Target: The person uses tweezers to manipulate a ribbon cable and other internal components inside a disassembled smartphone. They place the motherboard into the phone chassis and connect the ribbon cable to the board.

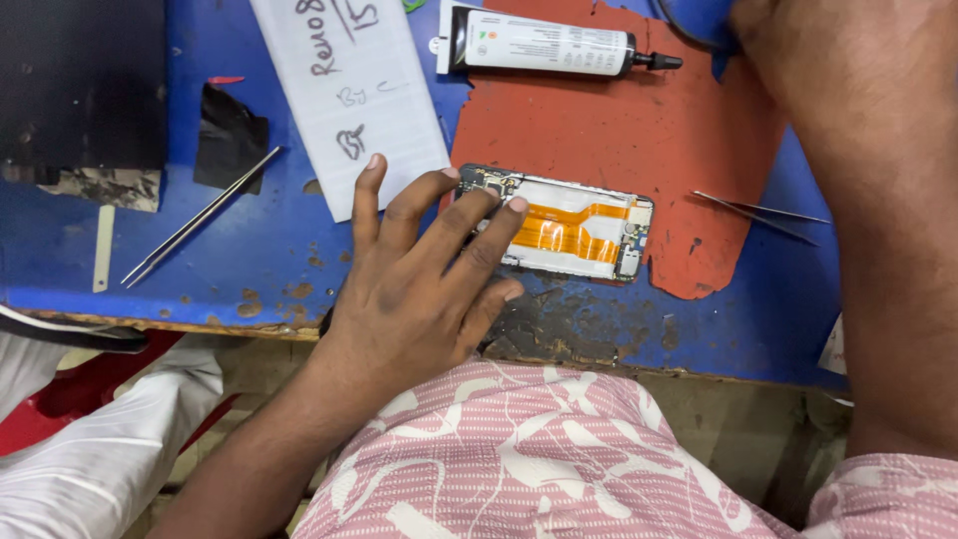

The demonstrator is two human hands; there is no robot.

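Flat and spread, my left hand [419, 284] pressed down on the left end of the opened phone [569, 228], fingers apart and nothing clamped in them; of my right hand only the forearm showed, running up the right side of the frame, so I could not tell how that hand stood. The phone lay back-open just right of centre, its pale frame crossed by an orange ribbon cable [569, 230], with small dark circuit boards at both ends. It rested on a torn red mat [639, 130] over the blue bench top [249, 250], close to the chipped front edge, which ran along the lower middle of the frame. Bare blue surface lay open to the left of my hand, as far as a pair of tweezers [200, 218] lying slantwise. A second pair of tweezers [763, 213] sat just right of the mat. A white glue tube [544, 42] with a black nozzle lay capped at the top centre, beside a white slip of paper [354, 95].
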